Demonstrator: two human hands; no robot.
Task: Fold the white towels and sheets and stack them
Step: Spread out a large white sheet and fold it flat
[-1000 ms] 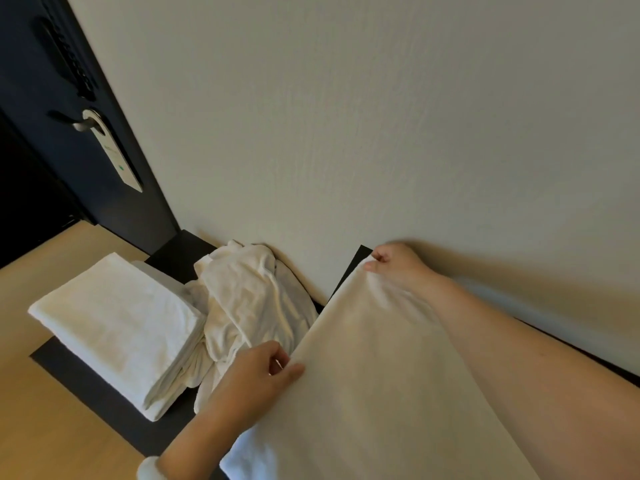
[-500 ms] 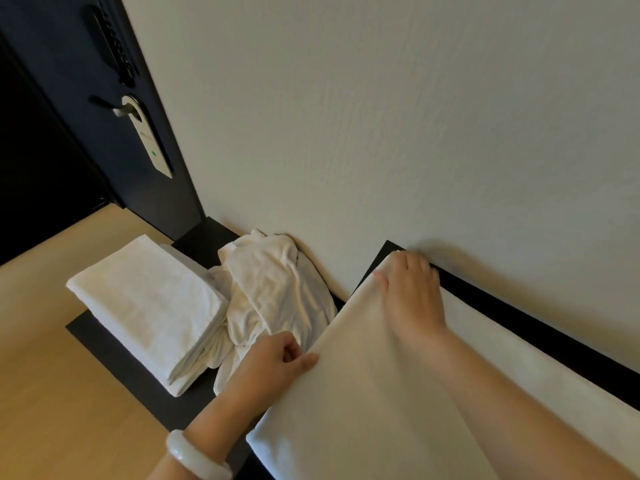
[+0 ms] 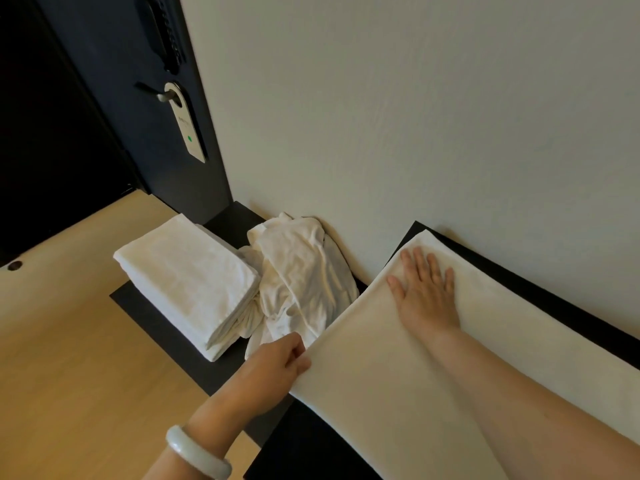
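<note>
Right hand (image 3: 427,294) lies flat on the limp sheet (image 3: 398,375); left hand (image 3: 277,360) pinches its edge, the best hold.

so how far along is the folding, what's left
Done: one folded stack sits at the left. In hand: the left hand pinches the edge of the flat sheet while the right hand presses it flat. Left: that sheet's remaining folds, plus the crumpled pile against the wall.

My right grip (image 3: 427,294) presses flat on the white sheet (image 3: 374,393) by the table's (image 3: 69,358) wall edge. My left grip (image 3: 277,363) pinches its left corner. A crumpled pile (image 3: 304,282) touches the folded stack (image 3: 187,282).
</note>
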